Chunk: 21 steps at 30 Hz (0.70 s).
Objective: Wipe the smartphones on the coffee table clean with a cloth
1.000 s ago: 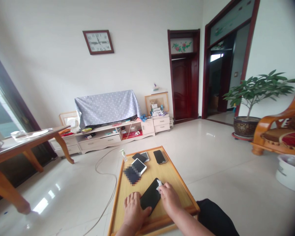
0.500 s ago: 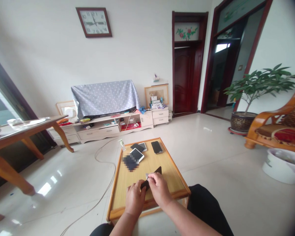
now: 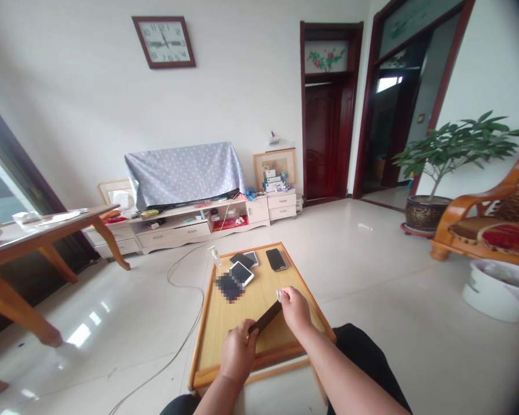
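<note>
My left hand (image 3: 237, 350) is closed on the near end of a slim black phone (image 3: 266, 317), which is tilted above the small wooden table (image 3: 216, 337). At the phone's far end, the fingers of my right hand (image 3: 297, 311) pinch a small whitish tissue (image 3: 279, 295) against its edge. Part of the tissue is hidden by those fingers. Beyond my hands lie a white-framed device (image 3: 246, 275) with a dark screen, a dark phone (image 3: 241, 259) overlapping a pale device (image 3: 254, 259), and a separate black phone (image 3: 277, 259).
A clear pump bottle (image 3: 215, 256) stands at the table's far left corner. A blurred dark item (image 3: 230, 288) lies at the left side. On the floor to the left runs a cable (image 3: 201, 291); a white tub (image 3: 493, 291) and wooden chair (image 3: 462, 219) are at the right.
My right hand has moved with the tissue along the phone, from near its middle to its far end, away from my left hand. The left hand keeps its hold.
</note>
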Each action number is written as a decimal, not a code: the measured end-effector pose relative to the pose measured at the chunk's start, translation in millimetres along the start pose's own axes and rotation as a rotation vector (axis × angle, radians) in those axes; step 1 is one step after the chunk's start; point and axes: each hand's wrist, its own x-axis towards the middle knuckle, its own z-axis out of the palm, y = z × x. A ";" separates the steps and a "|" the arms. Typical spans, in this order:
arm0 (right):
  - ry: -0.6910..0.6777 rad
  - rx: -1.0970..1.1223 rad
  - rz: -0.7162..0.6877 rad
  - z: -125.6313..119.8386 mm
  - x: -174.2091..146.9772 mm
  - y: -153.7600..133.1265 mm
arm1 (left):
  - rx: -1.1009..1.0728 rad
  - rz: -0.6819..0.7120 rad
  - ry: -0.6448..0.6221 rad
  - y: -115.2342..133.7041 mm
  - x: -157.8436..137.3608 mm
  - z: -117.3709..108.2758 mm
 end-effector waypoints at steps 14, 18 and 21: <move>-0.040 0.333 0.118 14.5 -18.1 -9.0 | -0.298 0.002 0.031 -0.6 -1.8 -6.0; -0.013 0.381 0.257 -3.2 -2.2 11.3 | -0.586 -0.033 0.016 -2.1 -0.5 -2.9; -0.030 0.414 0.313 -9.2 -8.8 21.1 | -0.833 -0.166 0.059 2.9 -0.8 -2.9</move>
